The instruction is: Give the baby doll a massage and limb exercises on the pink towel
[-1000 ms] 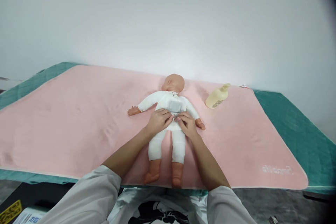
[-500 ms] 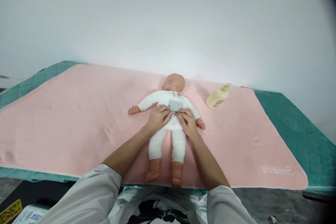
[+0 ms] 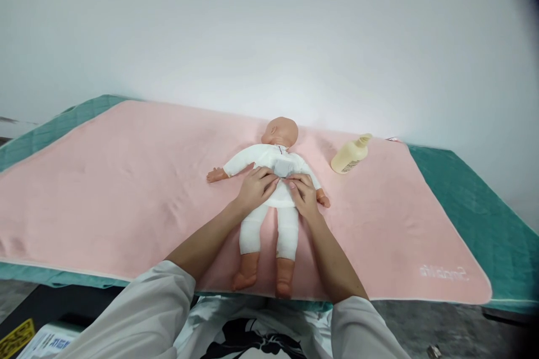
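Right now, pinching at the fingers of both the left hand (image 3: 255, 187) and the right hand (image 3: 305, 194), thumb drawn together with forefinger, over the white cloth body of a doll (image 3: 281, 197). Too small to tell what lies between the tips. Close to each other but apart across the doll's middle, just on the near side of a grey rectangular panel (image 3: 283, 167). Lying on a pink blanket (image 3: 126, 190), with bald head (image 3: 281, 130) toward the far side, arms spread left and right, and bare feet close to the near edge. Farther out, to the right of the doll and well apart from both hands, seen with a pale yellow pump bottle (image 3: 349, 157) on the same blanket. Spread underneath with a green cover (image 3: 467, 202), showing at left and right. Bounded on the far side by a pale wall (image 3: 269, 39). At near left, set with a white printed package (image 3: 48, 342) beside a yellow label (image 3: 17, 337).
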### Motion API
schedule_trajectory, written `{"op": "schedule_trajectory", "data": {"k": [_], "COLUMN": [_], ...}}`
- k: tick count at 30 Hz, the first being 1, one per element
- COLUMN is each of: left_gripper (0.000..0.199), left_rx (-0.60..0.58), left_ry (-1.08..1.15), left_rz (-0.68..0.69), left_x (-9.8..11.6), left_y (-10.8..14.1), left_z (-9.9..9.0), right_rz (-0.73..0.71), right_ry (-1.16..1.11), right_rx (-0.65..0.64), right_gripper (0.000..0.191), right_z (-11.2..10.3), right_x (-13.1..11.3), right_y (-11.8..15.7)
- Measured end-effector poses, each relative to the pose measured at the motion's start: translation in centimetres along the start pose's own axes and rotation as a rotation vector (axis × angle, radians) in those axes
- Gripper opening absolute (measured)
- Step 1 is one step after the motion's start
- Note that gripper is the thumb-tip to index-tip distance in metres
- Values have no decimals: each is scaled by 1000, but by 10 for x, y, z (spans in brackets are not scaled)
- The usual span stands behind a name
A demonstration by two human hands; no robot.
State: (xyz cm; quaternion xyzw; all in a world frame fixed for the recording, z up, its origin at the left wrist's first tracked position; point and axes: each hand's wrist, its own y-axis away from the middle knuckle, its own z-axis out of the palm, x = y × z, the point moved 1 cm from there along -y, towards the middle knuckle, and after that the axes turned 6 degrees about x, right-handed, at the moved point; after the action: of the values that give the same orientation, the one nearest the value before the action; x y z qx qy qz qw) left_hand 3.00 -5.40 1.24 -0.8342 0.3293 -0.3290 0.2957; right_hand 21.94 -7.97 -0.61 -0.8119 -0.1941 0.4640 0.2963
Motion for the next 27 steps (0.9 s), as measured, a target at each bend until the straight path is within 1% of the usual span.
{"op": "schedule_trajectory", "data": {"k": [3, 5, 9, 13, 17, 22, 27], "left_gripper": [24, 25, 28, 28, 27, 26, 27], "left_rx": [50, 55, 15, -23, -27, -57, -53], "left_ry": [15, 20, 22, -1, -13, 4, 36], "left_rz": [-16, -25, -34, -23, 0, -32, -68], "left_x": [1, 2, 0, -2, -3, -2, 0], "left_y": [0, 0, -1, -1, -1, -2, -6], "left_z": [-2, -2, 0, 3, 4, 3, -2], "right_rz": [-14, -23, -33, -4, 25, 40, 48], "right_ry": [9, 18, 22, 19, 7, 4, -12], "right_rx": [17, 4, -36, -59, -53, -48, -32], "right_gripper": [29, 30, 33, 33, 32, 31, 31], "right_z": [0, 0, 1, 1, 2, 2, 1], "right_x": [1, 2, 4, 4, 4, 4, 3], "right_y": [0, 0, -1, -3, -4, -4, -5]}}
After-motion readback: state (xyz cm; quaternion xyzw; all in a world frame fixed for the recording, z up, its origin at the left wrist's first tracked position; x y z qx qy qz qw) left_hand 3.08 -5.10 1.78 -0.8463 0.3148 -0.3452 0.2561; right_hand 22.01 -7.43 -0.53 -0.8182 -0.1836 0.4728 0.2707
